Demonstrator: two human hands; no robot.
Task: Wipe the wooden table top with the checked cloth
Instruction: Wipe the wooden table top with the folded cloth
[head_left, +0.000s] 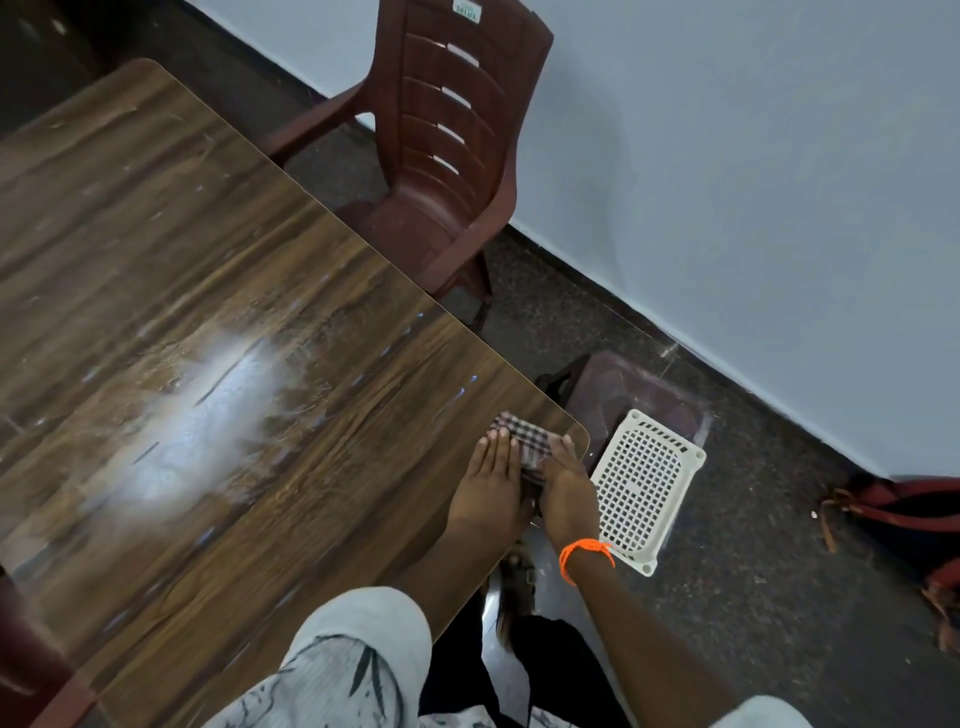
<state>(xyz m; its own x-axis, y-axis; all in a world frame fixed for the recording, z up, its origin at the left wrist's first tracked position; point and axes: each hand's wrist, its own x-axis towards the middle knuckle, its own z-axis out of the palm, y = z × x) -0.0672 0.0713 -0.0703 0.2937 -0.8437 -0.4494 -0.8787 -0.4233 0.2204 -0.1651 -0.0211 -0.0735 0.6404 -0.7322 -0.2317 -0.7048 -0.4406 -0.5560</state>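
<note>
**STATUS: WIPE IN PROGRESS, NEAR RIGHT CORNER**

You are working at the near right corner of the wooden table top (218, 270). The checked cloth (524, 439) is lying bunched on the surface, just inside the rounded corner, w/ both hands on it.

Grip state:
- Left hand (491, 480): fingers are lying straight and flat, pressing down on the cloth's left part. No pinch.
- Right hand (569, 486): fingers are lying extended along the cloth's right side, next to the table edge. No curl round the cloth is showing; it looks to be pressing, not pinching.

Progress (est.): streaks and a pale sheen are showing across the mid section, approx. centre of the top, so that area is probably damp from wiping or is just catching glare; cannot tell which. The far end is showing faint marks too. Judge the corner as the step in hand, w/ the remaining surface possibly needing another pass.

Nearby, off the table: a white basket (647, 488) on the floor below the corner, and a maroon chair (447, 156) beside the table's right edge.
</note>
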